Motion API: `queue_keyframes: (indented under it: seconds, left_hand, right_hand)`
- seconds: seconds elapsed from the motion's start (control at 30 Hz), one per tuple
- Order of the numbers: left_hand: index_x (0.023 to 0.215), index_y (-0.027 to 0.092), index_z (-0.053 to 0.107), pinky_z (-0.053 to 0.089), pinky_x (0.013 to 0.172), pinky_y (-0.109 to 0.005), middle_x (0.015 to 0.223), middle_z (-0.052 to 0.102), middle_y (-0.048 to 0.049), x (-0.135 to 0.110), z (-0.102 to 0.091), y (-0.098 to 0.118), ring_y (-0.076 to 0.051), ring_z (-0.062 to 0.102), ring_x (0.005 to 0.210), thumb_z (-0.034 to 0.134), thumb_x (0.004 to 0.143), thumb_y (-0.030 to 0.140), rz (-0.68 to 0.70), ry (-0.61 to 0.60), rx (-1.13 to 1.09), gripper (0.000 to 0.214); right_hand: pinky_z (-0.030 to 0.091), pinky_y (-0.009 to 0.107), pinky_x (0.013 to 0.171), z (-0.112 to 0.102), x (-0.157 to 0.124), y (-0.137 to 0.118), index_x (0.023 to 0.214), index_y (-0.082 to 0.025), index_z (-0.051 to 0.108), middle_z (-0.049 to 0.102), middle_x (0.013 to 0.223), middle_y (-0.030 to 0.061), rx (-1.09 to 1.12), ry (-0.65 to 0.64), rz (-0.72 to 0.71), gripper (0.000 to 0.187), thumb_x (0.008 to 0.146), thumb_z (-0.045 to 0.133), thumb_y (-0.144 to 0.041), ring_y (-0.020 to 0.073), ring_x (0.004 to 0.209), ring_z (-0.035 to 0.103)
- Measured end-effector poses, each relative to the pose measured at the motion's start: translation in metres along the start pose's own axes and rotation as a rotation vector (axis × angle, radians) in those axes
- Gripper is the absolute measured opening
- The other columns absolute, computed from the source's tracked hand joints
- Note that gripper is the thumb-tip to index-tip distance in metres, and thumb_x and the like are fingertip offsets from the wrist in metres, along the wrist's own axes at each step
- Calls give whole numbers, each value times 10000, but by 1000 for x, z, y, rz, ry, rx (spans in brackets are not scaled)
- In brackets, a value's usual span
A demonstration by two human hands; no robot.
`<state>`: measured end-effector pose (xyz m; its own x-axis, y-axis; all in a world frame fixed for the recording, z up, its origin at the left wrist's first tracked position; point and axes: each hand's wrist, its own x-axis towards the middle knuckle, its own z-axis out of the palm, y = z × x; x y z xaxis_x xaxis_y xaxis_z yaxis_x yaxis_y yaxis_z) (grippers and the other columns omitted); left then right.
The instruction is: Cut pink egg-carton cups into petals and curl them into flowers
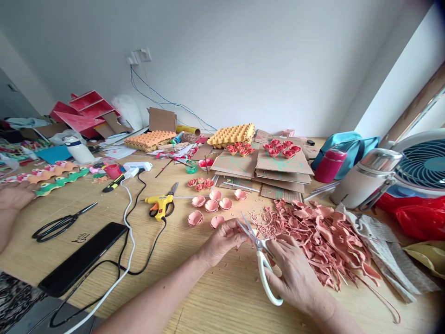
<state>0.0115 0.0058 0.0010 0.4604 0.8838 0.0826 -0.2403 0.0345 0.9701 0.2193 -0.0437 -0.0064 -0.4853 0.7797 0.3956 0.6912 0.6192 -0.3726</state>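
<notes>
My right hand [295, 273] grips white-handled scissors [264, 273], blades open and pointing up-left. My left hand [224, 239] is closed in a pinch on a small pink piece of egg-carton right at the blades; the piece is mostly hidden by my fingers. Several finished pink paper flowers [212, 204] lie on the wooden table [215, 297] just beyond my left hand. A heap of pink carton scraps [323, 236] spreads to the right of my hands.
A yellow glue gun [160, 204], black scissors [59, 225], a black power strip [81, 260] and cables lie left. Another person's hand [12, 197] rests at far left. Cardboard sheets with red flowers [281, 160], egg trays [232, 134], a flask [365, 178] and a fan [422, 162] stand behind and right.
</notes>
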Motion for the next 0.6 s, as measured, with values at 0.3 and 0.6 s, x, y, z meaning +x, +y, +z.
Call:
queue_keyframes:
  seconds: [0.3, 0.6]
  left_hand:
    - [815, 169, 718, 486, 866, -318, 858, 711, -42, 0, 2, 10, -183, 648, 876, 778, 752, 341, 17, -41, -33, 193]
    - [834, 167, 723, 496, 857, -317, 826, 702, -41, 3, -6, 10, -180, 652, 833, 773, 754, 343, 30, -35, 87, 199]
  right_hand:
    - [324, 326, 764, -4, 2, -3, 743, -224, 363, 481, 687, -45, 15, -22, -12, 268, 911, 523, -358, 141, 644, 436]
    - [339, 298, 699, -3, 1, 1, 721, -223, 393, 506, 665, -35, -14, -23, -1, 237, 888, 535, -315, 141, 634, 457]
